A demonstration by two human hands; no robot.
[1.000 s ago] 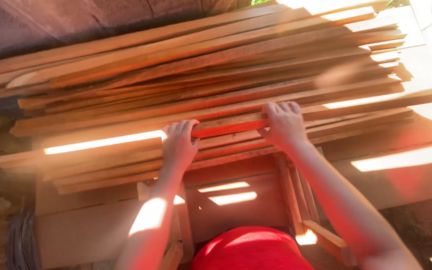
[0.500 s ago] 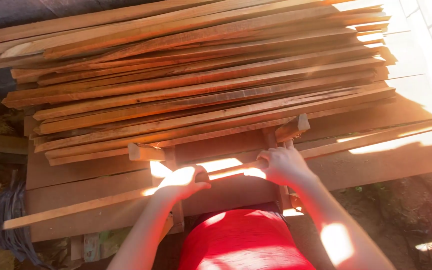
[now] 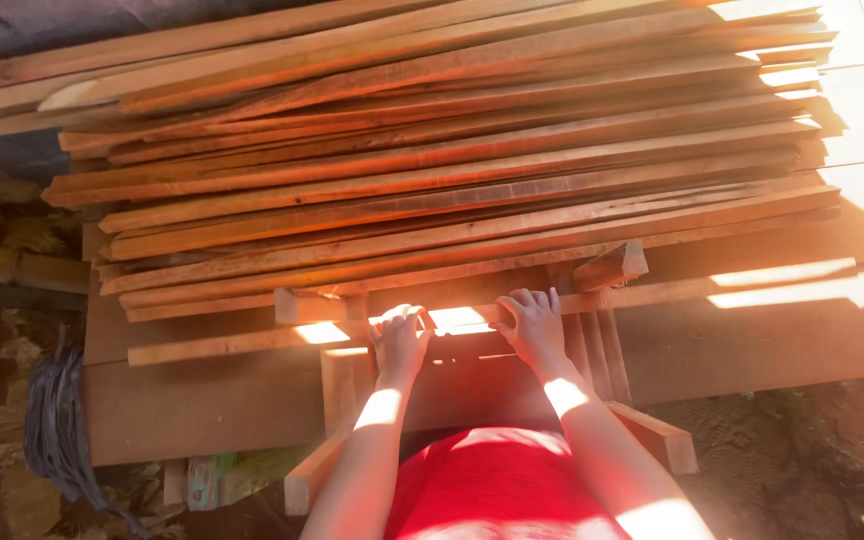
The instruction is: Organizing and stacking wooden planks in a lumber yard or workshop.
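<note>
Head view: two hands, one slat, one stack.
Left hand point(image 3: 399, 340): fingers curled over the long slat point(image 3: 252, 342).
Right hand point(image 3: 532, 322): gripping it too.
Slat: lies before the lumber stack point(image 3: 452, 150).
Change: hands and slat pulled nearer.

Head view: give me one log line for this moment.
left hand gripping wooden slat | right hand gripping same slat | slat lies before slat pile | broad board beneath
</note>
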